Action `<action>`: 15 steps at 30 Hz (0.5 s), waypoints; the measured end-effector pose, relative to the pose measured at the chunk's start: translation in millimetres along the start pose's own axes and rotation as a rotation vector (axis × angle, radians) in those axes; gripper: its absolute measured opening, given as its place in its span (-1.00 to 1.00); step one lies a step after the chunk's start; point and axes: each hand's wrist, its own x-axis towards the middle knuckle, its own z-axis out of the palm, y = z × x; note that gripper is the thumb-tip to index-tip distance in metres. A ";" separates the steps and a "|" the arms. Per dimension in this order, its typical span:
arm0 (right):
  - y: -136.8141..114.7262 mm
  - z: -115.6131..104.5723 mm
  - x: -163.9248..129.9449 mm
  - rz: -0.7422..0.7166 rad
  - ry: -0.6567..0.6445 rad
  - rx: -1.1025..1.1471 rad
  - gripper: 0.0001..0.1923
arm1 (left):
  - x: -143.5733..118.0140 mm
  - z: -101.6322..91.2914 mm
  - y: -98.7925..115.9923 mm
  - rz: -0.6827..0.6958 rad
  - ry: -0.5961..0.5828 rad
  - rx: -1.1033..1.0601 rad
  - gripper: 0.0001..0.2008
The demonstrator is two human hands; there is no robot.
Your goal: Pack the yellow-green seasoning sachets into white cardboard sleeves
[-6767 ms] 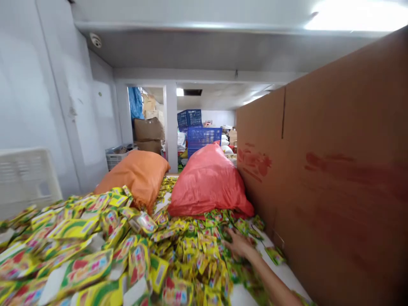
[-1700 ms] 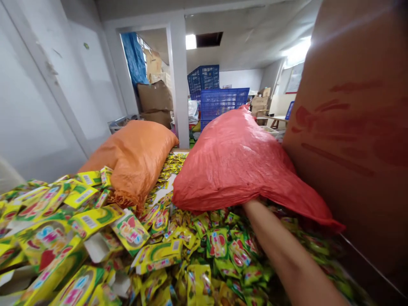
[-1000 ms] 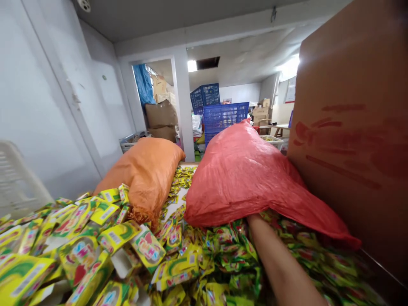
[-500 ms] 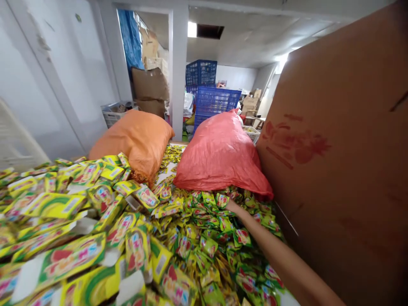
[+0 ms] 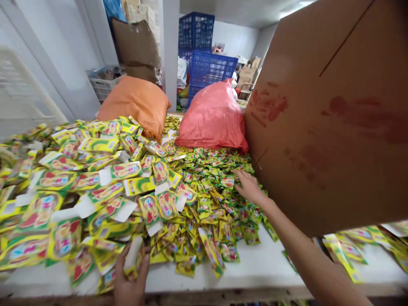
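My left hand (image 5: 129, 289) is low at the table's front edge, its thumb and fingers around a small yellow-and-green candy box (image 5: 133, 254) whose white end faces up. Heaped boxes (image 5: 41, 208) of the same print, several with white flaps open, lie about that hand. My right hand (image 5: 250, 187) reaches over the pile of small green and yellow candy sachets (image 5: 204, 206). Its fingers stretch out flat on the sachets, beside one sachet (image 5: 227, 182) near the fingertips. I cannot see it gripping anything.
A large brown carton (image 5: 321, 123) stands along the right. An orange sack (image 5: 134, 102) and a red sack (image 5: 213, 117) rest at the back of the white table (image 5: 255, 267). Blue crates (image 5: 212, 68) are stacked beyond, and a white crate (image 5: 103, 83) stands behind the orange sack.
The view has tipped down, bringing the table's front edge and my left hand with a box into sight. My right hand has drawn back from the red sack's edge.
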 end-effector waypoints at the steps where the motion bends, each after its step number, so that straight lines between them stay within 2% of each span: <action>1: -6.8 1.1 -21.4 0.010 0.043 -0.020 -0.46 | 1.8 -3.0 -4.9 0.015 -0.008 -0.019 -0.38; 4: -30.6 15.7 -81.0 -0.053 0.107 0.022 -0.65 | 4.8 -8.7 -16.5 0.089 -0.031 -0.083 -0.40; 6: -48.3 31.0 -109.9 -0.143 0.064 0.093 -0.74 | 4.2 -11.1 -20.8 0.120 -0.078 -0.115 -0.40; 8: -65.4 45.7 -125.9 -0.194 0.019 0.128 -0.79 | 2.4 -13.2 -22.7 0.137 -0.128 -0.133 -0.41; 11: -85.1 60.0 -127.7 -0.173 0.030 0.132 -0.81 | -0.4 -15.7 -22.5 0.141 -0.170 -0.174 -0.41; 15: -97.6 68.5 -107.4 -0.093 -0.008 0.195 -0.74 | -2.5 -17.2 -19.4 0.141 -0.146 -0.225 -0.39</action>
